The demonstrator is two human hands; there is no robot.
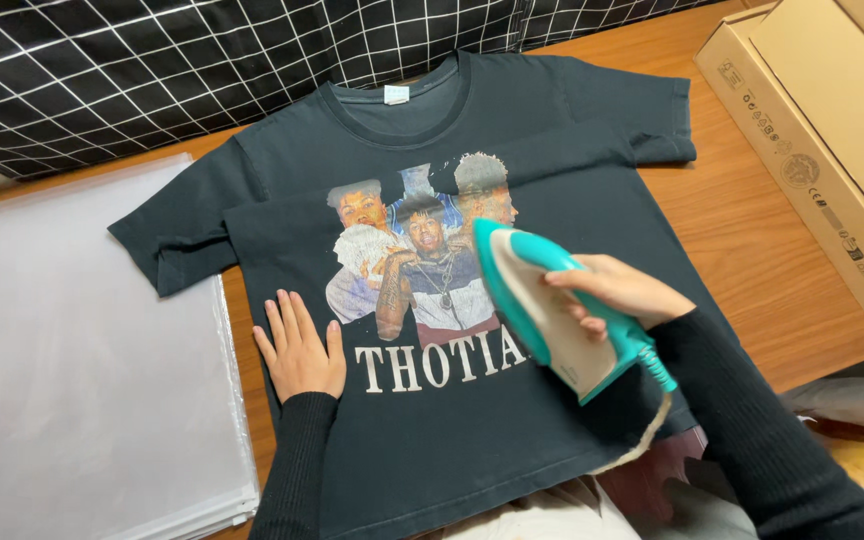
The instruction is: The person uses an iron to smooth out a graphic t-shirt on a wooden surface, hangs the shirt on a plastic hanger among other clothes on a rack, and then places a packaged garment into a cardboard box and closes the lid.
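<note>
A black T-shirt [512, 160] with a colourful printed picture and white lettering lies flat, front up, on a wooden table [762, 250]. My left hand [300, 348] rests flat on the shirt's left side, fingers together, just left of the lettering. My right hand [617, 290] grips the handle of a teal and white iron [532, 300]. The iron is tilted with its pointed tip toward the print, over the shirt's right middle. Its cord [652, 430] trails down toward me. Both my arms are in black sleeves.
A stack of clear plastic sheets [72, 380] lies to the left of the shirt. A long cardboard box [832, 150] sits at the table's right edge. Black fabric with a white grid [152, 70] covers the far side.
</note>
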